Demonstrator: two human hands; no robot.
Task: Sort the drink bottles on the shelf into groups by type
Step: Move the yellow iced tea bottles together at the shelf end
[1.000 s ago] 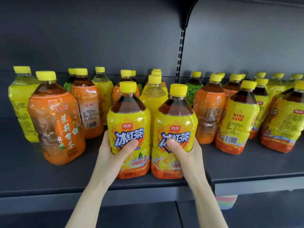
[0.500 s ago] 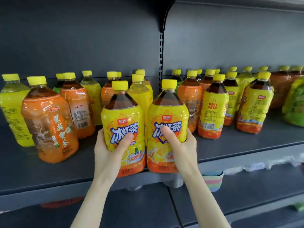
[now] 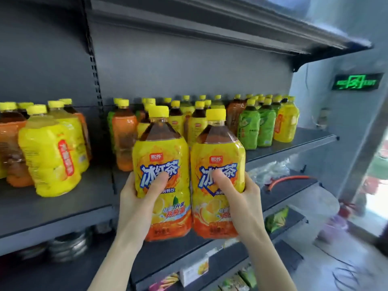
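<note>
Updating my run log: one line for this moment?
left hand: grips yellow-labelled, yellow-capped plastic tea bottle | right hand: grips matching bottle | pair: side by side, before grey metal shelf

Dark grey shelf (image 3: 52, 208), two bays split by a slotted upright (image 3: 95, 76). Left bay: big yellow bottle (image 3: 50, 156) near the front edge, orange bottles (image 3: 12, 152) just beside it at far left, more yellow-capped ones packed behind. Right bay: single orange bottle (image 3: 123, 139) just right of the upright. Yellow-label tea bottles (image 3: 197, 124) cluster mid-bay. Further right, two green bottles (image 3: 248, 131) side by side, then an end yellow bottle (image 3: 286, 122). Back rows too crowded to sort out. All standing upright.
</note>
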